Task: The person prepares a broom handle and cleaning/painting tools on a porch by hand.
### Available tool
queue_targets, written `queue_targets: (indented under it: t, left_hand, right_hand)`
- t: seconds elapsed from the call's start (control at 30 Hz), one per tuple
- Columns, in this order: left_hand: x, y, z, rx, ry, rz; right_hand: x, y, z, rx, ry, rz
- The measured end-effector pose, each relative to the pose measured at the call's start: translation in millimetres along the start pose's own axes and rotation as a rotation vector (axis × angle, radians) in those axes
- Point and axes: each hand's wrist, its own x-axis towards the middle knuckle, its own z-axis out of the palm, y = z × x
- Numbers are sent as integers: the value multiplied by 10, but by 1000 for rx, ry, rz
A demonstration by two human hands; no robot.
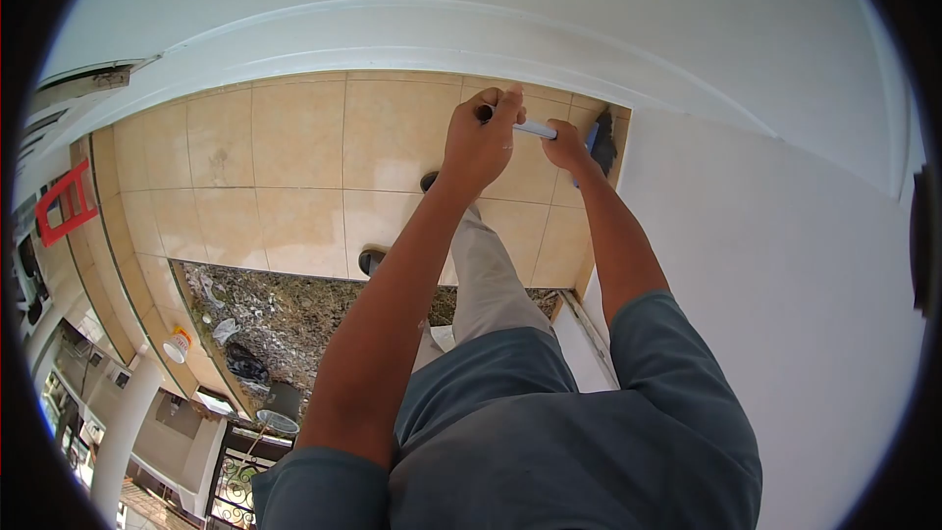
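My left hand [476,145] is wrapped around the upper end of a broom [535,128] with a pale handle. Lower on the same handle, my right hand [565,149] is closed too. Past my right hand, the broom's blue head and dark bristles rest in the floor corner where two white walls meet. My right forearm partly hides the head.
Beige floor tiles [299,226] run along the white wall [412,34]. My dark shoes stand near the edge of a bed of soil and debris [275,309]. A red frame [67,203], a small white bucket [178,344] and a dark bucket [283,404] are at left.
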Motion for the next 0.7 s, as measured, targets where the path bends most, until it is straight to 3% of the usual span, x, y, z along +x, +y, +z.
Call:
queue_targets:
  t: [0.07,0.13,0.2,0.3,0.5,0.6,0.7]
  left_hand:
    - [-181,-21,-264,-91,47,43]
    - [-472,55,-636,-172,130,-25]
    - [-763,-9,-1074,-258,216,41]
    - [-1258,159,-1712,-265,448,76]
    - [-2397,424,-2775,-266,893,237]
    - [-2800,470,-2999,-214,1043,286]
    - [-3201,544,-3029,107,1015,308]
  right_hand:
    - [118,-275,-61,-42,-42,-63]
    - [188,-571,179,-82,-160,-131]
    - [184,-959,476,-121,-232,-201]
    - [73,-2015,774,-227,-403,-228]
    - [-176,-3826,1921,-252,-561,-530]
    - [-416,-4416,2288,-205,-617,-589]
    - [-661,-4616,2449,-54,-560,-690]
